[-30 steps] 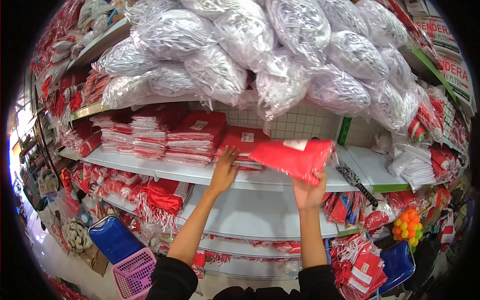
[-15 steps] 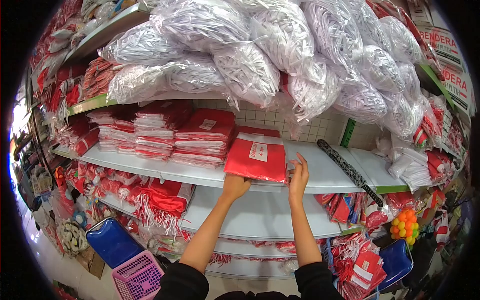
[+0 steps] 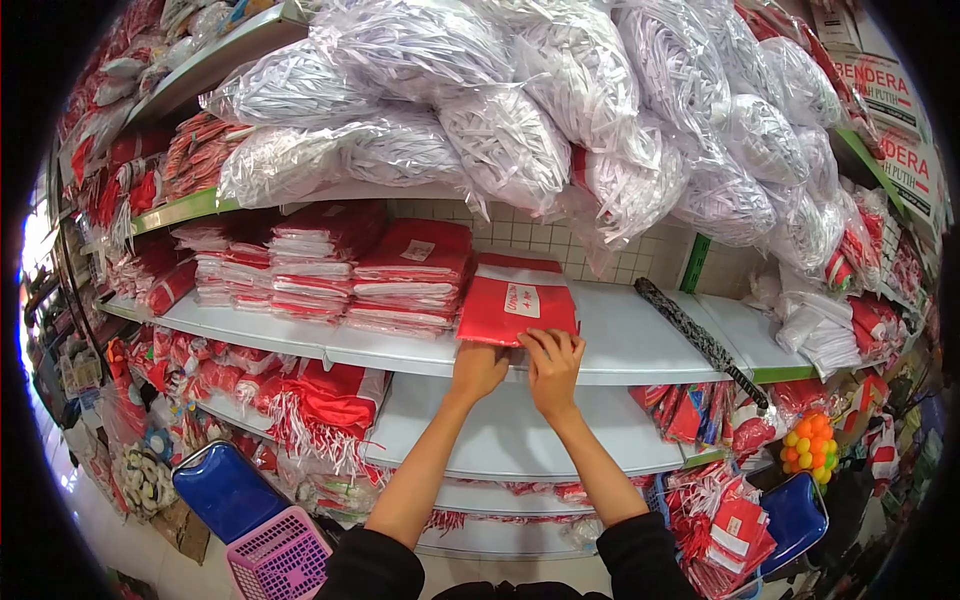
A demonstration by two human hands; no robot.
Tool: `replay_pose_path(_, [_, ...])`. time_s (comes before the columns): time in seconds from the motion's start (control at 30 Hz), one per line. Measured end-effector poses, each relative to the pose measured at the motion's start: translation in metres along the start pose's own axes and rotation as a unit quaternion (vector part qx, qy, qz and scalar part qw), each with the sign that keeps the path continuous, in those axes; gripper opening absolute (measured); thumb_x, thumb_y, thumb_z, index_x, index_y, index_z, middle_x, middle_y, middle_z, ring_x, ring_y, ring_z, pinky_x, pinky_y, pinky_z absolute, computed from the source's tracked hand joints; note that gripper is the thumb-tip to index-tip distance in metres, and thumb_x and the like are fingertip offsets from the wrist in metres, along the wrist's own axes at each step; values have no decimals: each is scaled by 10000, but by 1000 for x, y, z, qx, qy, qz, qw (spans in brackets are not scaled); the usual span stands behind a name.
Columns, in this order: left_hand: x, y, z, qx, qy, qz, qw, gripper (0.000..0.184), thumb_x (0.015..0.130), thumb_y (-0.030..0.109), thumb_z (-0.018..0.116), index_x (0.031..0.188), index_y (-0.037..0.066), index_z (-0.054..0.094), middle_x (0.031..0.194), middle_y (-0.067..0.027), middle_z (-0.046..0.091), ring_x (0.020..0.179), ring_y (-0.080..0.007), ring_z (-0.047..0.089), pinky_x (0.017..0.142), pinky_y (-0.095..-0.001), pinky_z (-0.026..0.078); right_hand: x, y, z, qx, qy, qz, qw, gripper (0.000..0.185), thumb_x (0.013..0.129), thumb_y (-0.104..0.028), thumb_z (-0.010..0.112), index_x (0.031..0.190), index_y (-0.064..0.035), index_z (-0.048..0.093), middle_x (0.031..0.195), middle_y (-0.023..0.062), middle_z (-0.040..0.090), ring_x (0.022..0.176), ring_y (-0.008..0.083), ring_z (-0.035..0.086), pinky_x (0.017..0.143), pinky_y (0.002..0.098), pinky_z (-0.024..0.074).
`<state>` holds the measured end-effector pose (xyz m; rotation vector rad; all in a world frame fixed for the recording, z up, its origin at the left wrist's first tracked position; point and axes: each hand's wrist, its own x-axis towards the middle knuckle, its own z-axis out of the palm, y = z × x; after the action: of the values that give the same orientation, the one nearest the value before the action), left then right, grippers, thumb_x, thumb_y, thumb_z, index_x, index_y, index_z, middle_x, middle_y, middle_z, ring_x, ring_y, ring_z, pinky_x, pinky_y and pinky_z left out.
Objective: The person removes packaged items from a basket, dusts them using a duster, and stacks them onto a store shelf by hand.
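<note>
A flat red packet (image 3: 510, 308) in clear plastic, with a handwritten white label, lies at the right end of the row of stacks on the middle shelf. My left hand (image 3: 480, 372) is at its front edge, its fingers hidden beneath the packet. My right hand (image 3: 553, 368) touches the front right part of the packet, fingers bent over the edge and slightly apart. Just left of the packet stands a stack of red and white packets (image 3: 408, 275), with another folded stack (image 3: 312, 262) further left.
Bags of white strips (image 3: 505, 145) fill the upper shelf. A black and grey fuzzy stick (image 3: 695, 338) lies across the middle shelf (image 3: 615, 345). Below are a pink basket (image 3: 278, 555), blue chairs (image 3: 228, 487) and red goods in a basket at lower right (image 3: 735, 530).
The red packet in my right hand has come down from the right onto the shelf. My left hand has moved under its front edge, and my right hand has shifted left along it.
</note>
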<state>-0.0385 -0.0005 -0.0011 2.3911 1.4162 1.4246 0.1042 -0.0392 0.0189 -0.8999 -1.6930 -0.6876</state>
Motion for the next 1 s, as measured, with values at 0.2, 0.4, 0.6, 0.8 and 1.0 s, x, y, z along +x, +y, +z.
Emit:
replay_pose_path(0.2, [8, 1, 0, 18, 57, 69, 996, 463, 763, 142, 585, 1198, 7, 505, 1214, -232, 484, 1162, -392, 420, 1010, -445, 320, 38, 18, 22, 3, 0, 38, 999, 264, 677, -1, 619, 930, -60, 662, 988, 51, 631, 969, 240, 533, 883, 442, 342])
replay_pose_path(0.4, [7, 2, 0, 7, 48, 49, 998, 479, 788, 164, 580, 1227, -5, 484, 1297, -233, 421, 1260, -394, 335, 1062, -433, 274, 35, 21, 41, -24, -54, 67, 996, 225, 739, -55, 593, 951, -51, 669, 1033, 71, 641, 1018, 244, 524, 941, 445, 325])
replay_pose_path(0.6, [8, -2, 0, -39, 49, 53, 997, 477, 779, 143, 570, 1219, -20, 482, 1296, -225, 423, 1260, -403, 333, 1062, -430, 281, 25, -7, 29, -64, -89, 60, 992, 416, 766, -108, 581, 1181, -109, 561, 1237, 105, 530, 1194, 273, 427, 1033, 540, 223])
replay_pose_path(0.8, [7, -6, 4, -27, 43, 41, 998, 514, 730, 94, 583, 1221, -12, 474, 1303, -227, 421, 1268, -389, 333, 1055, -429, 291, 15, -2, 36, -79, -126, 14, 989, 496, 756, -115, 584, 1246, -156, 516, 1284, 98, 489, 1230, 283, 402, 1035, 582, 192])
replay_pose_path(1.0, [9, -2, -4, -54, 41, 48, 997, 522, 758, 82, 556, 1258, -20, 445, 1350, -201, 391, 1297, -332, 316, 1064, -395, 289, 30, -1, 47, -79, -131, 49, 987, 468, 763, -55, 567, 1221, -148, 543, 1251, 81, 518, 1188, 272, 442, 1028, 558, 216])
